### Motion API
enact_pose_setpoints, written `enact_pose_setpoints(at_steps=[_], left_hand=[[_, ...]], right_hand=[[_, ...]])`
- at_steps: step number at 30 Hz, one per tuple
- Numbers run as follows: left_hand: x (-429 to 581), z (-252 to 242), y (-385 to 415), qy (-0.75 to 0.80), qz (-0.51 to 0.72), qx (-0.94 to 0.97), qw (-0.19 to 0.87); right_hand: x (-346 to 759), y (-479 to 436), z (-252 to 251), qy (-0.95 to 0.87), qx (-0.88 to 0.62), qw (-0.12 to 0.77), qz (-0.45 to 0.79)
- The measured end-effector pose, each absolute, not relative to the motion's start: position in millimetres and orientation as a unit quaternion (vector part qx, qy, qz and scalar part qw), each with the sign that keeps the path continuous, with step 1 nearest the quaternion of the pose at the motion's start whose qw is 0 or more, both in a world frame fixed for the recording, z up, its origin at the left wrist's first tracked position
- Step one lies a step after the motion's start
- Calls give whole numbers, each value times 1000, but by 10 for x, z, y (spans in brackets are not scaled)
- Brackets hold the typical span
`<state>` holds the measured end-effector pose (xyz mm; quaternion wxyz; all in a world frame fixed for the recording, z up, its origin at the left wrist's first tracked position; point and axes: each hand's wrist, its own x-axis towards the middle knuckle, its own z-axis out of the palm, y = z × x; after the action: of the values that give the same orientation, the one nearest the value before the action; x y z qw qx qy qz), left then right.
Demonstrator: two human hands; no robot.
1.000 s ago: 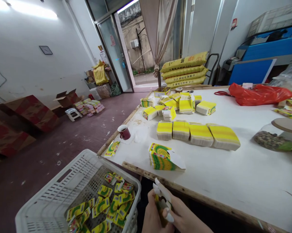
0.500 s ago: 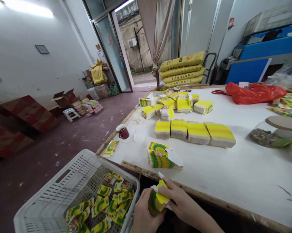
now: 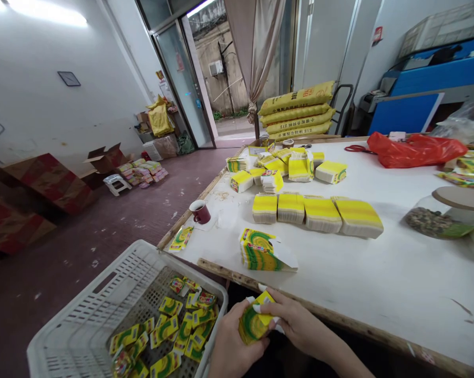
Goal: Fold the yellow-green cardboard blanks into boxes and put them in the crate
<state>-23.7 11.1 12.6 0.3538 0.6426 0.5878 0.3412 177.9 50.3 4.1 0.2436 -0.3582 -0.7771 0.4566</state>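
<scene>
Item: yellow-green carton [image 3: 254, 323], held just below the bench's [image 3: 359, 278] near edge, beside the white basket [image 3: 103, 283] (part-filled with similar pieces). Left hand [image 3: 231, 349] clasps its side; right hand [image 3: 300, 325] pinches the top flap. Handling, as judged: support the body and crease the flap squarely.

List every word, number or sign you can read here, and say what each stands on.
"212": on the lowest of the yellow sacks, as far as it can be made out; the red characters beside it are too blurred.
Red print on the packet held by the left hand and right hand: too small to read.
Red print on the stack of packets on the table: too small.
Red sign at the back: blurred.
</scene>
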Motion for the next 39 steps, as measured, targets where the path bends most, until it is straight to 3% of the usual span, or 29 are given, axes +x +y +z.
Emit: enact_pose_setpoints(at_steps=[6,19,21,24,26,28,32,39], left_hand=[[-249,123,103,590,341,621,387],[-268,118,83,593,359,628,354],[-260,37,53,593,404,578,389],[-338,-114,20,575,587,385,420],[-448,-180,20,519,713,215,419],[-551,-201,38,457,760,75,456],[-526,-182,89,416,692,-85,584],[-157,-232,191,501,617,-80,602]], right_hand=[[1896,631,248,-792,-319,240,462],[1674,432,-115,-713,-406,282,497],[1654,429,-101,-698,-406,297,510],[1661,531,-39,-679,-398,336,517],[1693,709,28,-682,-422,368,471],[1727,958,102,-695,-478,387,373],[1717,1433,195,-683,-627,318,198],[1685,1598,188,-698,-652,238,174]])
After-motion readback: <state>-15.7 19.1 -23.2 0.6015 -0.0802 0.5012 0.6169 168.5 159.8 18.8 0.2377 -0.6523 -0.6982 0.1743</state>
